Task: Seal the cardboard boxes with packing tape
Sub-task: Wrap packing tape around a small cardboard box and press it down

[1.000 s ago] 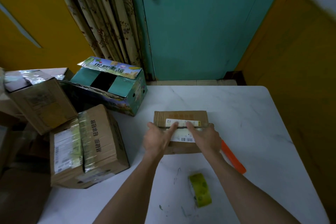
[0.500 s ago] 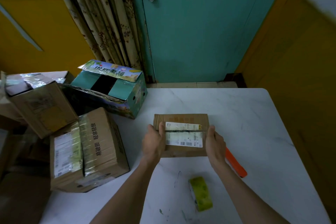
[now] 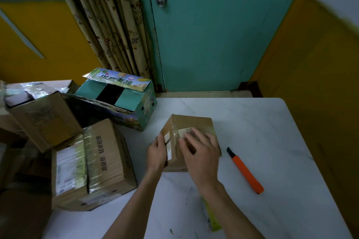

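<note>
head view, looking down at the white marble table (image 3: 252,122). the small cardboard box (image 3: 192,122) sits near the table's middle, turned askew; cannot tell whether it is lifted off the surface. my left hand (image 3: 157,153) grips its left face, fingers curled at the near edge. my right hand (image 3: 201,153) lies flat on top, fingers straight and spread, pressing down. a white shipping label (image 3: 168,141) wraps over the box's left edge under glossy tape; its print is too blurred to read.

the orange utility knife (image 3: 245,170), black tip pointing away from me, lies to the right of the box, not touching it. the yellow-green tape roll (image 3: 211,219) lies near me, partly hidden by my right forearm.

left of the table: a large taped box (image 3: 108,161), side printed 易破损 轻拿轻放, its own label unreadable. behind it, a teal printed carton (image 3: 136,99) with flaps open; the lettering starts 优质, the rest is unclear.
</note>
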Demonstrator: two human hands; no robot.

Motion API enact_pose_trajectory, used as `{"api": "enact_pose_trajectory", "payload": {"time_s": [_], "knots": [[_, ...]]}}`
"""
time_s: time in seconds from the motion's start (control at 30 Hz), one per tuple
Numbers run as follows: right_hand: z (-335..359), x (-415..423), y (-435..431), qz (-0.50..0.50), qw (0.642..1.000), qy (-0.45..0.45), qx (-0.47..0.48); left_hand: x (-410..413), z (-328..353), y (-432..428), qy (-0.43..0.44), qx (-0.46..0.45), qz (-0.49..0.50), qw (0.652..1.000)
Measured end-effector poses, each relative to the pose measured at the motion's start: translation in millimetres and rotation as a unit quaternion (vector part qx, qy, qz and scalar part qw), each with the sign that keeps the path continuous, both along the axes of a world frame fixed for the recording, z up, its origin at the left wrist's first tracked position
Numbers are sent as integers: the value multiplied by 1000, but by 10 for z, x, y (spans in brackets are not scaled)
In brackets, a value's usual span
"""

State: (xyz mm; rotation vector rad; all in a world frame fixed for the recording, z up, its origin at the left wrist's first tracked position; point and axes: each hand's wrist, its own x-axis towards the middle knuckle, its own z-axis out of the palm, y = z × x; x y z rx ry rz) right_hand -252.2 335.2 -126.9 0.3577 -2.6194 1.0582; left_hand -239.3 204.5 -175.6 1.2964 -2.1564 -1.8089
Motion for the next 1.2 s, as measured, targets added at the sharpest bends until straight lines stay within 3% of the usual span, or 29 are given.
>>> {"api": "enact_pose_trajectory", "payload": {"time_s": [0.1, 0.2, 0.27, 0.4, 0.53, 0.63, 0.73, 1.2], "knots": [[88, -23, -143, -15, 997, -26, 75, 43, 330, 8, 84, 79, -26, 993], [177, -103, -132, -12, 979, -145, 145, 73, 479, 2, 125, 122, -69, 982], [228, -165, -93, -2, 965, -235, 116, 49, 510, 37, 114, 96, -98, 984], [206, -253, 7, -16, 959, -278, 45, -14, 489, 14, 76, 32, -97, 992], [39, -331, 123, -31, 904, -411, -112, 21, 413, -85, 44, -7, -90, 995], [40, -351, 141, -22, 910, -391, -136, -31, 480, -29, 20, -57, -120, 991], [65, -373, 175, -50, 922, -366, -118, -79, 541, 137, 3, -49, -98, 994], [-71, -371, 249, -51, 962, -264, -51, -21, 521, 127, 20, -113, -154, 981]]}}
